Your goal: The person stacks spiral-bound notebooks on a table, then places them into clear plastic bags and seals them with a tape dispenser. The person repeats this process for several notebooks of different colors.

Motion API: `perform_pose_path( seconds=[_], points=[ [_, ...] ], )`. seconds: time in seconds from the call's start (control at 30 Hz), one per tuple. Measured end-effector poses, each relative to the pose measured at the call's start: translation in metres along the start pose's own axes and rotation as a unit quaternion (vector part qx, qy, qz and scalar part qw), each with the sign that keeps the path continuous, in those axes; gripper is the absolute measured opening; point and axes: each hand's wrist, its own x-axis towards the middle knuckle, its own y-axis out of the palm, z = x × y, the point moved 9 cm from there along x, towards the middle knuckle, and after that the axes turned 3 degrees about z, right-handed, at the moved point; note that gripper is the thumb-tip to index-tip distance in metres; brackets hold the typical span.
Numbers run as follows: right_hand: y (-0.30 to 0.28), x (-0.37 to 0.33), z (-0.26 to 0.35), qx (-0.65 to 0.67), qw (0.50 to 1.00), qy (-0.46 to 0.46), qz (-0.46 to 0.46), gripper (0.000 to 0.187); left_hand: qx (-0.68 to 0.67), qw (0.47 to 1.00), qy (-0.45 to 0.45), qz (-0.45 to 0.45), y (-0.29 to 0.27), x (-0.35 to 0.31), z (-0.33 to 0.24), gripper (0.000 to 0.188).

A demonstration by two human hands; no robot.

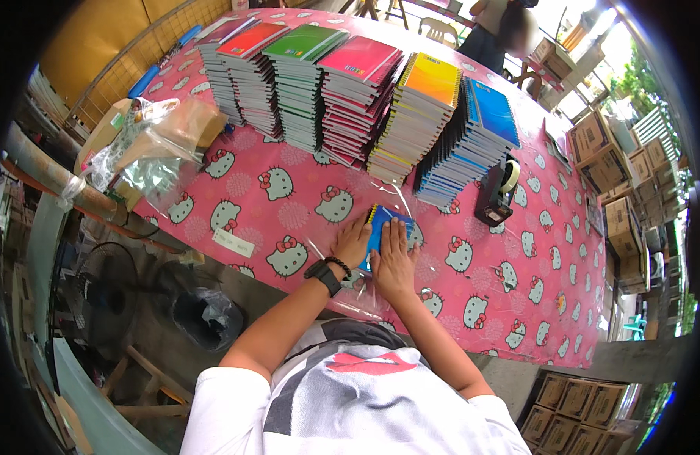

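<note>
A small blue spiral notebook with a yellow coil lies at the near middle of the table, on or inside a clear plastic sheet or bag; which of the two I cannot tell. My left hand, with a dark watch and a beaded bracelet at its wrist, rests along the coil edge, fingers stretched. Flat across the blue cover lies my right hand, fingers extended. Both palms cover much of the notebook. Past them stand stacks of spiral notebooks, blue, yellow-orange, pink-red, green and red.
A black tape dispenser stands right of the blue stack. Crumpled clear plastic and brown cardboard lie at the left edge. A pink cartoon-cat cloth covers the table. Brown boxes rise at the right; a person stands beyond.
</note>
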Motion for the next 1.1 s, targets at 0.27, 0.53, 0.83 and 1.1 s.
perform_pose_path(
  seconds=[0.27,0.53,0.83,1.1],
  points=[
    [-0.005,-0.001,-0.001,0.005,1.000,0.009,0.005,0.061,0.280,0.947,0.054,-0.146,-0.102,-0.009,0.025,0.045],
    [-0.028,0.005,0.004,0.032,0.999,0.035,0.008,0.055,-0.366,0.915,-0.135,0.107,-0.073,-0.010,0.049,0.017],
    [-0.035,0.036,-0.017,0.321,0.940,0.097,-0.059,0.026,-0.320,0.943,0.002,0.095,-0.023,-0.013,-0.017,0.031],
    [-0.016,0.027,-0.032,0.437,0.865,0.243,0.043,0.027,-0.255,0.957,-0.113,0.082,-0.072,-0.007,0.044,0.030]
  ],
)
